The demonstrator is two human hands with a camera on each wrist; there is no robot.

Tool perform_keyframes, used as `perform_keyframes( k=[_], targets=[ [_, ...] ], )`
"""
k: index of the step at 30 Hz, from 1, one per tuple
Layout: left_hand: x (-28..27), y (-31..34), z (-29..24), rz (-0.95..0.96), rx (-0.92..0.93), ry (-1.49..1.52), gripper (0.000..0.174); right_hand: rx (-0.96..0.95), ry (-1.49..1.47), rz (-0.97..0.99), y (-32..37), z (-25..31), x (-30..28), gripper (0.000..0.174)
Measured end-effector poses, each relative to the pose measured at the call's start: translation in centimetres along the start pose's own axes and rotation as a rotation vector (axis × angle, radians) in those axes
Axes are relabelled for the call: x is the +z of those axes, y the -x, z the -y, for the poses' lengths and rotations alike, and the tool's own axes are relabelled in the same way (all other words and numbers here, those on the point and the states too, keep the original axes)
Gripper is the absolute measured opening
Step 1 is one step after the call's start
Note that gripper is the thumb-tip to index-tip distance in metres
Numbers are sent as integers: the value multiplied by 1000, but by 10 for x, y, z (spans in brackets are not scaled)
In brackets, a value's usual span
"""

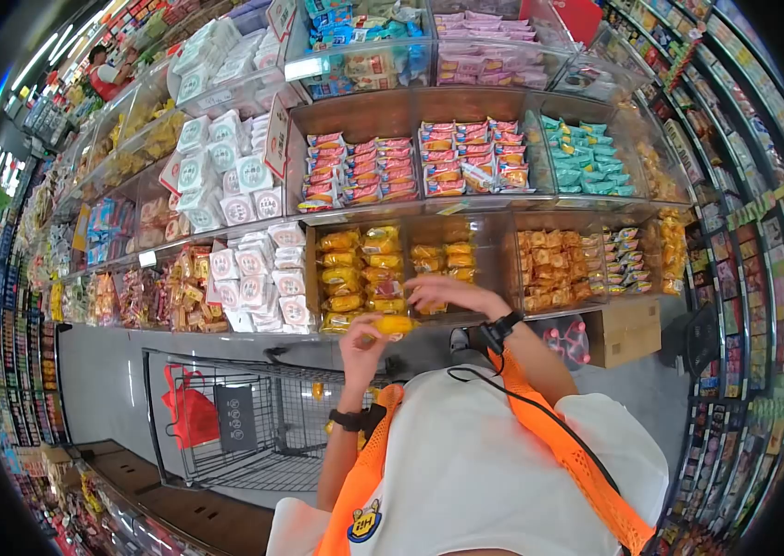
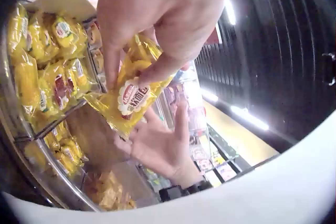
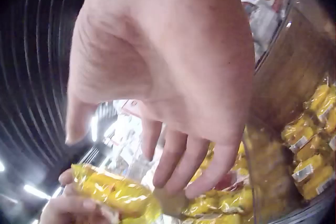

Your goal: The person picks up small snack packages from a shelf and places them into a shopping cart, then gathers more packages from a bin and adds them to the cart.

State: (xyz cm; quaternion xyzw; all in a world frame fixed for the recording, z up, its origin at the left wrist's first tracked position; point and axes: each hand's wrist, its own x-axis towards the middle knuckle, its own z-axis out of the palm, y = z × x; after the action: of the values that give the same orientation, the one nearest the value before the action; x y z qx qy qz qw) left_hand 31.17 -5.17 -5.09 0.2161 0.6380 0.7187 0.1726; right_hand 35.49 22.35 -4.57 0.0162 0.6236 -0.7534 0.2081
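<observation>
In the head view my left hand (image 1: 361, 352) pinches a packaged bread roll (image 1: 396, 325) in a shiny yellow wrapper, just in front of the bottom row of bins. The left wrist view shows thumb and fingers gripping the packet (image 2: 137, 90) by its sides, its printed label facing that camera. My right hand (image 1: 452, 291) hangs to the right of it with loosely spread fingers and nothing in them. Behind the hands, similar yellow packets (image 1: 383, 264) fill one bin in stacked columns. A shorter stack of yellow packets (image 1: 460, 250) lies in the bin to its right.
A wire shopping cart (image 1: 267, 417) with a red bag (image 1: 190, 408) stands at lower left. Bins of white round-labelled packs (image 1: 253, 278) and brown snacks (image 1: 554, 269) flank the yellow ones. On the floor at right sit a cardboard box (image 1: 628, 332) and pink-capped bottles (image 1: 566, 341).
</observation>
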Motion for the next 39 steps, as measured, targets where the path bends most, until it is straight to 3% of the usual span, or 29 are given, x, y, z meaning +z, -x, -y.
perform_keyframes(
  k=[2,4,6,9,11,13,14,16,17,19,20,22,25,26,29,30,33,35,36,37,38,39],
  targets=[
    [13,-2,1,52,17,-46,21,-242,197,200,-7,-5,25,59],
    [20,2,5,55,-29,-25,23,-113,390,282,-10,-12,24,56],
    [18,6,9,87,22,-198,27,-9,537,340,-14,-1,17,46],
    [2,11,-1,36,41,-466,33,14,561,231,-19,-33,-24,46],
    [-10,19,-3,-75,25,-521,33,83,602,-69,-4,-23,-46,52],
    [-25,28,13,-189,-39,-377,36,435,1248,-376,0,-42,-70,55],
    [-33,41,21,-248,-81,-308,37,832,1348,-160,-20,-69,-103,52],
    [-45,58,25,-310,-182,-358,42,763,1362,-220,-18,-112,-129,44],
    [-50,70,28,-338,-238,-379,45,876,1359,-68,-26,-137,-147,44],
    [-59,100,48,-394,-318,-419,47,982,1339,0,-25,-160,-150,49],
    [-63,110,61,-421,-352,-438,48,991,1302,-1,-10,-102,-123,19],
    [-62,135,78,-466,-461,-424,48,961,1227,-108,-25,-196,-155,61],
    [-59,188,109,-451,-532,-489,47,707,1250,-142,-30,-269,-175,49],
    [-56,204,120,-420,-538,-521,46,706,1221,-180,-34,-275,-173,51],
    [-32,261,142,-432,-813,-567,42,738,1139,-301,-36,-289,-177,54],
    [-51,312,211,-486,-928,-387,39,752,1104,-335,-38,-290,-177,54],
    [-18,341,176,-432,-951,-701,36,745,942,-442,-38,-307,-175,55],
    [2,369,187,-663,-739,-597,26,702,785,-503,-32,-325,-177,55],
    [-32,409,245,-661,-553,-786,43,673,663,-526,-29,-334,-178,55],
    [1,395,225,-753,-610,47,17,655,466,-533,-26,-343,-184,56],
    [5,381,203,-652,-733,-424,16,649,232,-543,-25,-355,-193,56],
    [25,319,123,-669,-713,-663,16,682,69,-531,-24,-349,-196,56]
  ],
)
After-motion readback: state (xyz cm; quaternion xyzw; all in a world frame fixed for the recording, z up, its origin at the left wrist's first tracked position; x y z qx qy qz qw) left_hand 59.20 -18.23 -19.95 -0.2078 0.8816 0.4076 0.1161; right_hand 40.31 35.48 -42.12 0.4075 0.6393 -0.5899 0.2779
